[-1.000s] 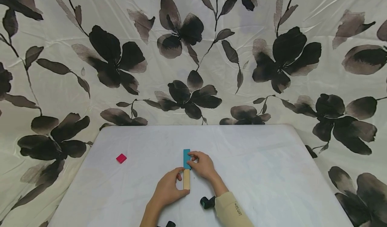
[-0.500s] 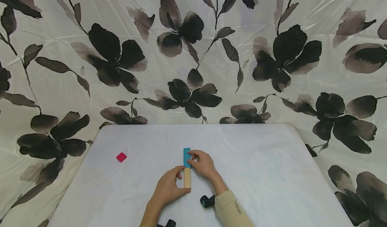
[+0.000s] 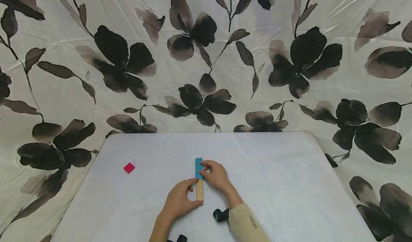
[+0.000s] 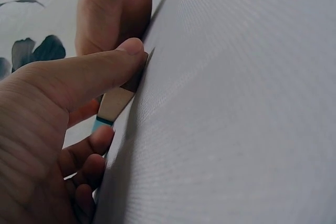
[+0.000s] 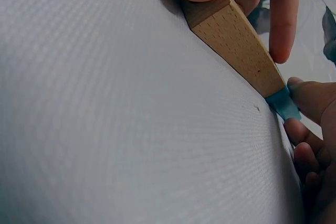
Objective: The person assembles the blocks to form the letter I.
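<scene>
In the head view, the left hand [image 3: 181, 198] covers the ends of the wooden block [image 3: 199, 191], and the fingertips of the right hand [image 3: 217, 177] hide part of the blue block [image 3: 198, 166]. The bottom edge cuts off the left forearm [image 3: 159, 228], the sleeve [image 3: 245, 223], a black device [image 3: 181, 238] and the table [image 3: 289, 184]. The sleeve's print [image 3: 253, 222] is too small to read surely. The left wrist view hides most of the blue block behind fingers, and its floral cloth [image 4: 31, 24] is blurred.
</scene>
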Demonstrator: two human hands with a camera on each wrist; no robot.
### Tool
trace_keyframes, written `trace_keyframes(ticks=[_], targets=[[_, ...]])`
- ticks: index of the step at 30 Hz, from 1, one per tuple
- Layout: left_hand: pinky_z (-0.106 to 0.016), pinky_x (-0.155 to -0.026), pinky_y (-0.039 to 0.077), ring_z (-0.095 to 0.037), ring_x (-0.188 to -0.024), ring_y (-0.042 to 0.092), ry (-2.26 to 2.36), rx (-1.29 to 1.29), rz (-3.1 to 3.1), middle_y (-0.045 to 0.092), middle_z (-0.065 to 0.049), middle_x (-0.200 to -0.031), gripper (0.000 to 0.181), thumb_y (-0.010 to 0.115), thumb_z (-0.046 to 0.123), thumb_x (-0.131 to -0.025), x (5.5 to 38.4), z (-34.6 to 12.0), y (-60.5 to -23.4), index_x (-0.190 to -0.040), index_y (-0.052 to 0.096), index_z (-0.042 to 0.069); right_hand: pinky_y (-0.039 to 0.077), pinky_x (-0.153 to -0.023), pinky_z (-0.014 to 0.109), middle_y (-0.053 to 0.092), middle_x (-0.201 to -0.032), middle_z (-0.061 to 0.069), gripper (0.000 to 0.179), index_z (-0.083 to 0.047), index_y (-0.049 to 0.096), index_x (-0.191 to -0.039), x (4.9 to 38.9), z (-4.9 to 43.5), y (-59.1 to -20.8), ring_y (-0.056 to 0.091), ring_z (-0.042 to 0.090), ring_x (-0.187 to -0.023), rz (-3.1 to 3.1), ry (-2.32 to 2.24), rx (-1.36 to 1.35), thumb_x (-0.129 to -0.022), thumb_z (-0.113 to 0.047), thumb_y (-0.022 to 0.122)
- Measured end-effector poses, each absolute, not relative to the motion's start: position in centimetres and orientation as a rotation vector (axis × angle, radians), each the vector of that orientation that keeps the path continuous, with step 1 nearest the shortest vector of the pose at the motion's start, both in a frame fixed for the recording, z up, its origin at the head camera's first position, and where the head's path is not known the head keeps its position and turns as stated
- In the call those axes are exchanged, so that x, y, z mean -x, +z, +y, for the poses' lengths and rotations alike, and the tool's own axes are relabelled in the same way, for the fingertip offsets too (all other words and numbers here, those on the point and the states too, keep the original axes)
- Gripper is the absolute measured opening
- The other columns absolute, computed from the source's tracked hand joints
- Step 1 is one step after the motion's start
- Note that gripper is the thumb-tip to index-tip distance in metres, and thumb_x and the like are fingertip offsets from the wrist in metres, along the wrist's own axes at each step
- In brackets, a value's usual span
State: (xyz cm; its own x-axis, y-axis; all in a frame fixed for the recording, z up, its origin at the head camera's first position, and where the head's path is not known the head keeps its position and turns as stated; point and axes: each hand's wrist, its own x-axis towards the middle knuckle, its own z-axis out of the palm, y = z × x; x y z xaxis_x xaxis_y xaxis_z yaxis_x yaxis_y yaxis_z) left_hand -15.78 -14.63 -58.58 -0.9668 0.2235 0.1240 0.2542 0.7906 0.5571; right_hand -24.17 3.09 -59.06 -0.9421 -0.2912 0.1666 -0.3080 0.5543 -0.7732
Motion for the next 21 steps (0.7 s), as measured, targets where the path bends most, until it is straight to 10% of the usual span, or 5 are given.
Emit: trace_keyframes(ticks=[21], targets=[[-0.025, -0.059, 0.036, -0.007, -0.067, 0.041, -0.912, 0.365, -2.97, 0.047, 0.011, -0.081, 0.079, 0.085, 0.054, -0.064, 15.88, -14.58, -58.42, -0.131, 0.058, 0.023, 0.039, -0.058, 0.025, 0.061, -0.087, -0.004, 0.032, -0.011, 0.068, -0.118, 24.22, 3.08, -59.13, 0.045, 0.006, -0.062, -2.73, 1.378, -0.539, -0.089, -0.023, 0.072]])
